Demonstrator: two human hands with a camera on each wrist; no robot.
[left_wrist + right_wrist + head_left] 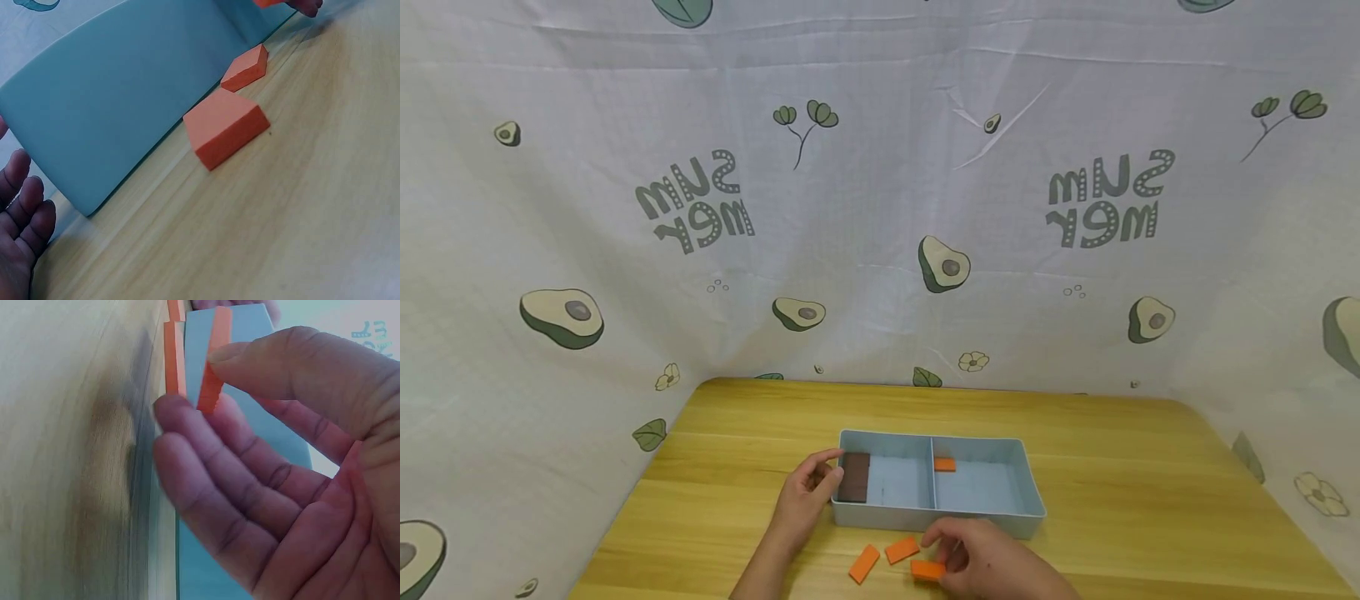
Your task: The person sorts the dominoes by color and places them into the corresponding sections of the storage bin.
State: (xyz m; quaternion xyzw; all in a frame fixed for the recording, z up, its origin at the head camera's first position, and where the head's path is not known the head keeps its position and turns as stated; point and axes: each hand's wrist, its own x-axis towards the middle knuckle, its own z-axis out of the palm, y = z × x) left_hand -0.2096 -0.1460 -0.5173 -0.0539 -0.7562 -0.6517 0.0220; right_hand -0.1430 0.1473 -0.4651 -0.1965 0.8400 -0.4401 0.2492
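My right hand pinches an orange block between thumb and fingers, in front of the blue-grey two-part box. On the table by that hand lie two more orange blocks, one close to the box front and one further left. At the box's left end is my left hand, its thumb and index fingertips right at the rim, the other fingers loosely bent beside the wall. Dark brown blocks fill the left side of the left compartment. One orange block sits in the right compartment, against the divider.
The box stands on a wood-grain table. A white cloth printed with avocados, flowers and lettering hangs behind the table and along both sides.
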